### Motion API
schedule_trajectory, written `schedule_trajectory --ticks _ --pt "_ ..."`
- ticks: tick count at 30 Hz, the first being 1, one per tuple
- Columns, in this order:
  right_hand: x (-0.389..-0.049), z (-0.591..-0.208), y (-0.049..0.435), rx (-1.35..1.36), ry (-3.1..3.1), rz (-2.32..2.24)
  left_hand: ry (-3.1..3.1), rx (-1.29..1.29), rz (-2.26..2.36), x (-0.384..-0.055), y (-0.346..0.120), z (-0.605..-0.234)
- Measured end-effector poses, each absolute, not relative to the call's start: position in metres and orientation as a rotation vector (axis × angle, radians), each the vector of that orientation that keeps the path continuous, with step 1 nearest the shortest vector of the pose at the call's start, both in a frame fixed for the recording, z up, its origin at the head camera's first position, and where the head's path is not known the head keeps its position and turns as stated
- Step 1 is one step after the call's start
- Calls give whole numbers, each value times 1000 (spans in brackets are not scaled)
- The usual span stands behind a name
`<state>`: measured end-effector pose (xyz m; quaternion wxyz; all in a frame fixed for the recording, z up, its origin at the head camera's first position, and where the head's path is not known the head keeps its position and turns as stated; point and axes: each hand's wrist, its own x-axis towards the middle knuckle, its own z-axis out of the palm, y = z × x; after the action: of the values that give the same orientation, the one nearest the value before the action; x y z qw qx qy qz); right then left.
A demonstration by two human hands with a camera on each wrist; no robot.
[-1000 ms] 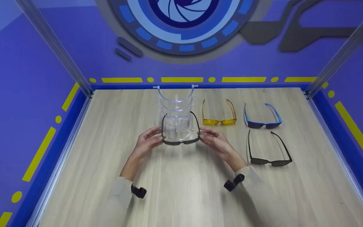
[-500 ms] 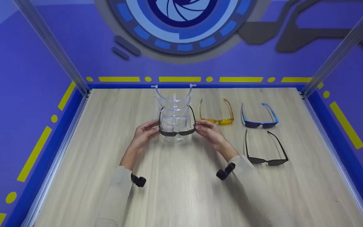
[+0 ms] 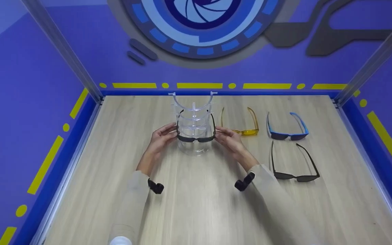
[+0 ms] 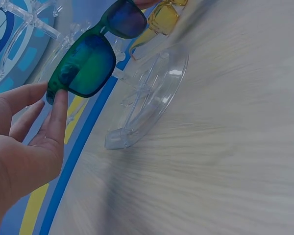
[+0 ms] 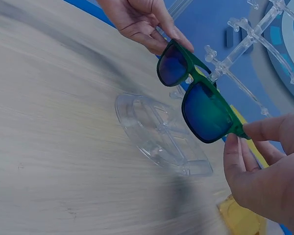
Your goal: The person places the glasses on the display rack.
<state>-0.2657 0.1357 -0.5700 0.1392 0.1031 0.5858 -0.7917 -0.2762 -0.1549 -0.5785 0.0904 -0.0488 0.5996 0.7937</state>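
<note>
1 green pr sunglasses (image 5: 201,98) at 1 clear stand (image 3: 194,118); L hand (image 3: 159,139) pinching its 9 o'clock hinge end, R hand (image 3: 234,142) the 3 o'clock end; front's long axis 9–3, lenses twd 6, temples open & pointing 12, astride stand; can't tell if it touches stand; 3 other prs on table (image 3: 196,204): 1 yellow pr (image 3: 250,132) btwn 2 & 3 of it, 1 blue pr (image 3: 280,136) approx 3, 1 black pr (image 3: 284,176) at blue's 6; 4 prs tot.

Pale wood-grain tabletop (image 3: 196,211) is spreading below, flat blue-violet wall (image 3: 196,75) is rising behind, round blue-and-white emblem (image 3: 201,17) is filling its upper middle, yellow dashes (image 3: 199,85) and dots (image 3: 232,86) are lining its base, silvery posts (image 3: 64,47) are framing it
</note>
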Motion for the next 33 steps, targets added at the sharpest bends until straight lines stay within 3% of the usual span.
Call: schedule_trajectory --ticks 33 --pt "-274 -587 120 360 1850 -2208 1789 -304 2333 -289 -159 -603"
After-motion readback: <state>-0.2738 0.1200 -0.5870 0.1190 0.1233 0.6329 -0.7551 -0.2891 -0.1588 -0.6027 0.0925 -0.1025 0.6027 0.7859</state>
